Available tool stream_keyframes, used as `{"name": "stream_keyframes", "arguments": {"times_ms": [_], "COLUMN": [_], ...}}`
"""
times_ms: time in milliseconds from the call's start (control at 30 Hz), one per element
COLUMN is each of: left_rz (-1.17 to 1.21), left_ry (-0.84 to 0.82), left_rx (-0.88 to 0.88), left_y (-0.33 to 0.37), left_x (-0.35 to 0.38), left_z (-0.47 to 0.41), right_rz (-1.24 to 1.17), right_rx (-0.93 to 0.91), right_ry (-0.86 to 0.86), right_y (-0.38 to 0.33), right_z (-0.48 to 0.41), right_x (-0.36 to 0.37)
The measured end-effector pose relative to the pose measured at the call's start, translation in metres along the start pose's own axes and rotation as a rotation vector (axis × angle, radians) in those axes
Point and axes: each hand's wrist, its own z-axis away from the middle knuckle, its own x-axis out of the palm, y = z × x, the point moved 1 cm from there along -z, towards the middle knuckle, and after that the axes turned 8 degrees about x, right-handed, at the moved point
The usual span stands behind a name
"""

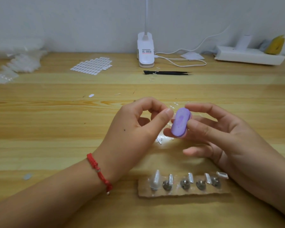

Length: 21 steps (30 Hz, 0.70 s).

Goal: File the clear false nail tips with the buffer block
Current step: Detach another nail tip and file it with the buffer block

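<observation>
A purple oval buffer block (180, 122) with a pink edge is held upright above the table by my right hand (220, 137), thumb on one side and fingers on the other. My left hand (135, 129) is just left of it, thumb and forefinger pinched together at the block's upper edge; whatever they hold is too small and clear to make out. Nearer me lies a cardboard strip (183, 191) with several metal stands, one carrying a clear nail tip (155, 179). Clear scraps (160, 140) lie under my hands.
A sheet of white oval stickers (92, 65) lies at the back left beside bags of clear tips (18, 63). Black tweezers (168, 72), a white clip lamp (145, 50) with its cable and a white power strip (248, 55) line the back of the wooden table (56, 116).
</observation>
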Motion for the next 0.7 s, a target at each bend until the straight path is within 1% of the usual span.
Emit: {"name": "stream_keyframes", "arguments": {"times_ms": [100,233,400,567,700], "left_rz": [-0.004,-0.016,-0.013,-0.059,-0.062], "left_ry": [-0.019,-0.050,0.039,-0.012,-0.029], "left_rx": [0.001,0.026,0.059,0.053,0.052], "left_y": [-0.0012,0.0012,0.0018,-0.0006,-0.0002], "left_x": [0.0006,0.0018,0.0000,0.0015,0.0021], "left_z": [-0.0003,0.0020,-0.0009,-0.0009,0.0010], "right_rz": [-0.013,-0.113,-0.020,-0.001,-0.105], "right_rx": [-0.018,-0.035,-0.039,-0.051,-0.065], "right_ry": [0.024,0.104,0.029,0.049,0.111], "right_y": [0.0001,-0.0007,0.0004,0.0015,0.0011], "right_z": [0.0000,-0.0019,-0.0014,-0.0011,-0.0027], "right_x": [0.0008,-0.0024,0.0002,0.0003,-0.0027]}}
